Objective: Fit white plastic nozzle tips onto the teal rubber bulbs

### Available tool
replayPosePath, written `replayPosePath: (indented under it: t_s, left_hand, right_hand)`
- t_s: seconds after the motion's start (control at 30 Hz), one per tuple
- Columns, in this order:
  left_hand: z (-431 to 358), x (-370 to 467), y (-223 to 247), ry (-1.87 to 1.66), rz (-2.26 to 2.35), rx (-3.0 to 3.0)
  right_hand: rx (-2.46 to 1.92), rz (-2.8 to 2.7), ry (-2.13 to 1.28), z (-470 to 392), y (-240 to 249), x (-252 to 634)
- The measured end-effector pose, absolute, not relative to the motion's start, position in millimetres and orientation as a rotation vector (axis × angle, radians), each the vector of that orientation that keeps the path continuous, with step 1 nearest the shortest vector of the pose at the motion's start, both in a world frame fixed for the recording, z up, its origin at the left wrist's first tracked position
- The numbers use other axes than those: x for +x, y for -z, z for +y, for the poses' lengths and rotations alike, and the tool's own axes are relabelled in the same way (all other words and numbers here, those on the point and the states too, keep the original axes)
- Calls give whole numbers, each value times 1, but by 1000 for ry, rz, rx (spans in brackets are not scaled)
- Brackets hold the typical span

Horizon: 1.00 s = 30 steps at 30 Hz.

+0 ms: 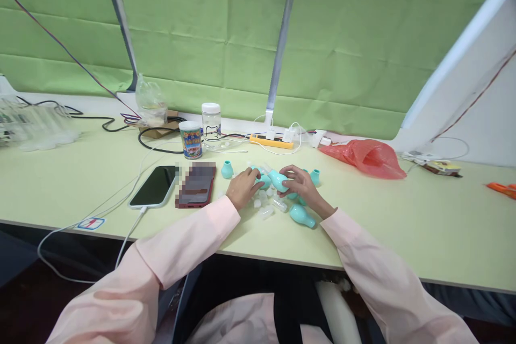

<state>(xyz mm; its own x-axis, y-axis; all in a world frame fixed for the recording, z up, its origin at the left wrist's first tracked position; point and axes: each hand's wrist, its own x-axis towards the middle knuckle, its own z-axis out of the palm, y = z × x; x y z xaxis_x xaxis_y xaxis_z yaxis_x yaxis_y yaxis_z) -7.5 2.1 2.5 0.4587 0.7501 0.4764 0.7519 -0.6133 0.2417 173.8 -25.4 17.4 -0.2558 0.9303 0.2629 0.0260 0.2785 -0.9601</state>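
My right hand (300, 185) is closed round a turquoise squeeze bulb (277, 180), which carries a clear nozzle (266, 169) pointing up and left. Facing it, my left hand (244, 188) has thumb and fingers curled at a second turquoise bulb (264, 181), partly hidden behind the fingertips. Below the hands lies a small heap of clear plastic nozzle pieces (266, 212). One loose bulb (301, 216) rests on its side near my right wrist. Another bulb (227, 170) stands upright beyond my left hand, and one more (315, 176) is behind my right hand.
Left of my hands lie a phone in a red case (196, 185) and a phone on a white cable (153, 187). Behind are a printed cup (191, 140), a lidded jar (212, 124) and a power strip (271, 142). A red plastic bag (363, 158) lies at right.
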Motion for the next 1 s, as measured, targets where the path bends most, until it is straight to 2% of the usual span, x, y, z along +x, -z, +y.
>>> replayPosePath:
  t_s: [0.13, 0.4, 0.87, 1.0]
  left_hand:
    - [1, -8, -4, 1130, -1338, -2712]
    - [-2, -6, -8, 2004, -1401, -2929]
    - [-3, -6, -10, 2727, -1608, -3114]
    - [0, -5, -7, 2773, -1697, -3156]
  right_hand:
    - [-912, -1577, -1241, -25, -18, 175]
    - [-941, -1628, -1344, -23, -15, 174]
    - [-1124, -1816, -771, -35, -10, 165]
    - [-1141, -1898, -619, -39, -12, 164]
